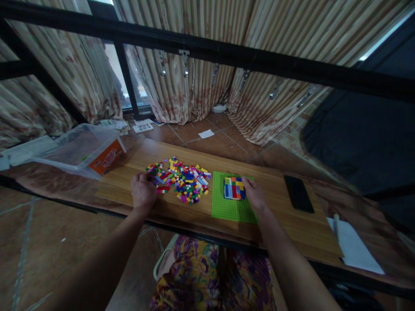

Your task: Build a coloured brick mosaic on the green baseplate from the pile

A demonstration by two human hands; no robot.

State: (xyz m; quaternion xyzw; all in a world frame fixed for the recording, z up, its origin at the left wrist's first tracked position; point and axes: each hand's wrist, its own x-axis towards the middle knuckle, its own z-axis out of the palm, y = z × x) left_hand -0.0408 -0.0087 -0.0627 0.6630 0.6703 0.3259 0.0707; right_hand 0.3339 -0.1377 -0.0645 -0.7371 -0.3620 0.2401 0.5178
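On the left, my left hand rests at the edge of a loose pile of small coloured building bricks. Its fingers are curled, and whatever is between the fingertips is hidden. A low block of multicoloured building bricks stands on a green studded baseplate, right of the pile. My right hand is closed against the right side of that block, thumb and fingers at its edge. The palm hides part of the baseplate's right side.
A clear plastic box with an orange label sits at the table's left end. Toward the right lie a black phone, white paper and a pale pen-like stick. A dark metal bar crosses above, before striped curtains.
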